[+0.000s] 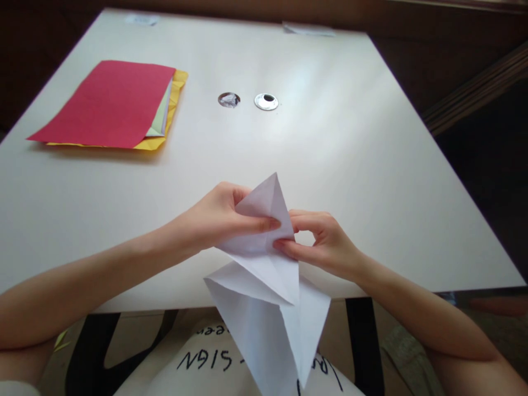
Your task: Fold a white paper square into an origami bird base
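A folded sheet of white paper is held up at the front edge of the table, its pointed tip upward and several loose flaps hanging below the edge. My left hand grips it from the left, the thumb lying across the front and the fingers hidden behind the paper. On the right side, my right hand pinches the paper's edge between thumb and fingers, a little lower than the left thumb. Creases run down from the tip.
A red sheet lies on yellow paper with pale sheets between, at the left of the white table. Two round holes, one a metal-rimmed hole, are in the tabletop. White paper pieces rest along the far edge.
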`<state>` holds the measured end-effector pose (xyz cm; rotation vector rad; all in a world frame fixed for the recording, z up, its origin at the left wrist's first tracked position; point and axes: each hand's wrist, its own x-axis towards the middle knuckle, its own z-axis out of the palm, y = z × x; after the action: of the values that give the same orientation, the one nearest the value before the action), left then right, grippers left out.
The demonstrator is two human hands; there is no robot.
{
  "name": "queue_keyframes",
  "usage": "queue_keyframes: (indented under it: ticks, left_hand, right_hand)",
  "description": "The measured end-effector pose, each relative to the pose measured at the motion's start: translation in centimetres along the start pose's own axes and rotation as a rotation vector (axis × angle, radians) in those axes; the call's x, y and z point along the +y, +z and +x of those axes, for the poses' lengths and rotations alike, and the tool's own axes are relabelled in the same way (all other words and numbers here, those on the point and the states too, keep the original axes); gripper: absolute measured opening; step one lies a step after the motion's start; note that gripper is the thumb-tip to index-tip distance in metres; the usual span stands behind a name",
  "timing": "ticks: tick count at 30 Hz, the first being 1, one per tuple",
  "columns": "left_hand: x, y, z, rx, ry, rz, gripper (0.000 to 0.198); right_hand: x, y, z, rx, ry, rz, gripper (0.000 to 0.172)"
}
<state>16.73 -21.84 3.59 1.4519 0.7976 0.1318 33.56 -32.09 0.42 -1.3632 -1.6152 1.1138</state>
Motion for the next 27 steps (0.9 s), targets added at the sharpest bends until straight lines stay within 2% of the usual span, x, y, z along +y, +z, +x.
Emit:
queue_keyframes:
  ticks: [4,10,27]
  left_hand:
    - [-0.22,-0.10,0.16,-0.070,0.030,0.040,0.007]
    - [-0.01,-0.07,0.02,-0.035,0.068,0.123,0.006]
    - [-0.08,-0.14,0.00,-0.030,0.114,0.135,0.004]
  right_hand:
    - [-0.04,0.05,-0.03,0.023,-0.011,-0.028,0.009]
    - [-0.12,0.17,-0.09,0.038,-0.041,-0.060,0.008]
    - [-0.10,0.24,-0.03,0.044,-0.039,-0.060,0.006]
